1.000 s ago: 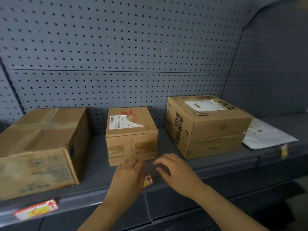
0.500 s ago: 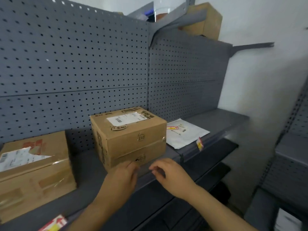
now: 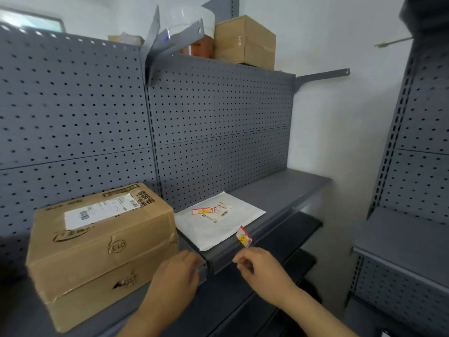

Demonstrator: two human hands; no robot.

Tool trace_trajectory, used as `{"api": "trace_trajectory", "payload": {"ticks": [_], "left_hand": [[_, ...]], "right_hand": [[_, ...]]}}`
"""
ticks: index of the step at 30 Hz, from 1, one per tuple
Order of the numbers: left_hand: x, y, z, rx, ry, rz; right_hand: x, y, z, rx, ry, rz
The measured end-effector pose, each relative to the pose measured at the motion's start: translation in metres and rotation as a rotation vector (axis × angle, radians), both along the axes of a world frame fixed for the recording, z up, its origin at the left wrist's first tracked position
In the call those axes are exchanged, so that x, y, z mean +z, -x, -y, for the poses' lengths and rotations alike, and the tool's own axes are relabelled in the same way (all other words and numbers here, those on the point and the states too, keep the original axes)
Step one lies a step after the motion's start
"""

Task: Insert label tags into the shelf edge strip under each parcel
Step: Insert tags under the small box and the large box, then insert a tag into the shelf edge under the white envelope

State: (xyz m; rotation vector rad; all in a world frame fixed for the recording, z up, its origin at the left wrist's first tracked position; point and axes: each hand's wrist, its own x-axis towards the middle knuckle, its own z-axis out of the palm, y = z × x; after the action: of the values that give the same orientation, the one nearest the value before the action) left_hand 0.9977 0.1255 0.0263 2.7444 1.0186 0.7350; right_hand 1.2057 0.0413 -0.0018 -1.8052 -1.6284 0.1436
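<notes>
At the shelf edge strip [image 3: 279,231], left hand [image 3: 177,272], right hand [image 3: 263,272], both curled, grip contents unclear

Left hand [image 3: 178,272] palm down, fingers bent; right hand [image 3: 258,269] beside it, fingers loosely curled.

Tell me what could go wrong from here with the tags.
1. The tag in the strip sits tilted and sticks out; the right hand, close below, could knock it loose.
2. A second tag lies loose on the mailer; it might be forgotten.
3. The left hand hides the strip under the box, so a missing tag there may go unseen.
</notes>
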Motion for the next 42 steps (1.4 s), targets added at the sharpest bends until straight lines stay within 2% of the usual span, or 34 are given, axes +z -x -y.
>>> {"api": "trace_trajectory", "payload": {"ticks": [4,13,23,26,31,42], "left_hand": [[-0.004,-0.03,-0.025,-0.018,0.016,-0.059],[-0.014,-0.103,-0.103,-0.041,0.063,-0.023],[-0.02,-0.141,-0.141,-0.038,0.089,-0.033],[-0.018,-0.148,-0.14,-0.021,0.095,-0.036],[-0.012,-0.153,-0.135,0.013,0.085,-0.021],[-0.015,-0.119,-0.09,0.183,0.072,-0.057]], "right_hand": [[-0.015,-0.034,-0.021,-0.064,0.016,-0.013],[-0.025,-0.108,-0.1,-0.14,0.058,0.011],[-0.038,-0.146,-0.138,0.14,0.139,0.049],[-0.036,-0.153,-0.142,0.176,0.178,-0.048],[-0.027,-0.153,-0.141,0.129,0.102,-0.337],[-0.017,-0.116,-0.135,0.291,0.122,-0.382]]}}
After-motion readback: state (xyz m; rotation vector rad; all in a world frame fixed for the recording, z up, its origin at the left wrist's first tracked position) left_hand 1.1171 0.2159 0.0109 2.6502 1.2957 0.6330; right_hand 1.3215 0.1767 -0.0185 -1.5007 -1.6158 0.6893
